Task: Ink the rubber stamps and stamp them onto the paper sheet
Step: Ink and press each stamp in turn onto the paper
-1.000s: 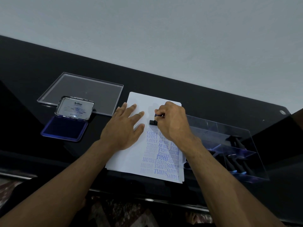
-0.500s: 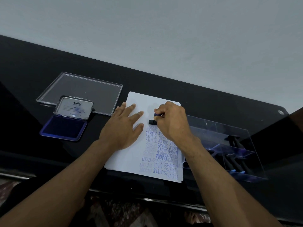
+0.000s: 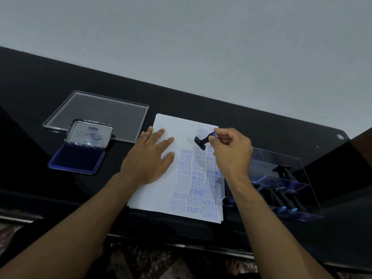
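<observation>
A white paper sheet point(image 3: 161, 194) lies on the black table, its right half covered with blue stamped words. My left hand point(image 3: 150, 158) rests flat on the sheet's left part, fingers straight. My right hand point(image 3: 231, 152) pinches the handle of a black rubber stamp point(image 3: 201, 142), which is tilted, its base just above or touching the upper part of the sheet. An open blue ink pad point(image 3: 77, 158) with a silver lid sits left of the paper.
A clear plastic lid point(image 3: 104, 111) lies behind the ink pad. Right of the paper stands a clear plastic box point(image 3: 302, 198) holding several black stamps. The table's front edge runs below the sheet, with a pale wall behind.
My right hand has tilted and raised the stamp off the spot it pressed, uncovering a fresh print. My left hand stays flat on the paper.
</observation>
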Motion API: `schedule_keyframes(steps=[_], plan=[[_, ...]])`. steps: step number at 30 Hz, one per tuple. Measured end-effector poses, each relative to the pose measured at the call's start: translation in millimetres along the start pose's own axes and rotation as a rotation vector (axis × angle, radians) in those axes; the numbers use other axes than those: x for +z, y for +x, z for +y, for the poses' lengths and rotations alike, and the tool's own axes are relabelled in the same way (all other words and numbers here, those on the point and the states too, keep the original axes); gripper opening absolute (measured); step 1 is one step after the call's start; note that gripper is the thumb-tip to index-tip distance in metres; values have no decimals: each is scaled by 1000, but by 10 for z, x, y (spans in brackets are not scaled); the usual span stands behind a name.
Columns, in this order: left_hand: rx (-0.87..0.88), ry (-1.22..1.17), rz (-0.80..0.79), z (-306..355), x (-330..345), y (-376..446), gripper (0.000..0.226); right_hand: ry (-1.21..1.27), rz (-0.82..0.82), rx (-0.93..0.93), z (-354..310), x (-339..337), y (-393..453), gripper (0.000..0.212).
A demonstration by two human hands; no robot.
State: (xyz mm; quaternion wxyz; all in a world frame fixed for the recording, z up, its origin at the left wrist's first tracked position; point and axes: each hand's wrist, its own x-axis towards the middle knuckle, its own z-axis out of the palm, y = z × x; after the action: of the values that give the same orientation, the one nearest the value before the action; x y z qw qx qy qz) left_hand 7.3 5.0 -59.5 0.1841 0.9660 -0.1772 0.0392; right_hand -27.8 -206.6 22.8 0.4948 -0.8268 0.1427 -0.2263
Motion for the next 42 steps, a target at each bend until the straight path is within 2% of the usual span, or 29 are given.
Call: schedule_keyframes(steps=[15, 22, 25, 33, 38, 42], plan=[[9, 5, 1, 11, -12, -6, 66, 20, 12, -26, 20, 20, -29, 15], [-5, 28, 1, 116, -94, -4, 65, 143, 11, 18, 63, -78, -39, 22], [9, -1, 27, 300, -138, -6, 62, 183, 46, 39, 132, -199, -49, 29], [147, -93, 22, 1140, -201, 100, 70, 194, 218, 12, 310, -831, -36, 21], [248, -167, 10, 1603, -156, 130, 66, 113, 303, 46, 480, -1263, -29, 15], [318, -182, 19, 1857, -61, 145, 60, -262, 273, -33, 616, -1471, -19, 11]])
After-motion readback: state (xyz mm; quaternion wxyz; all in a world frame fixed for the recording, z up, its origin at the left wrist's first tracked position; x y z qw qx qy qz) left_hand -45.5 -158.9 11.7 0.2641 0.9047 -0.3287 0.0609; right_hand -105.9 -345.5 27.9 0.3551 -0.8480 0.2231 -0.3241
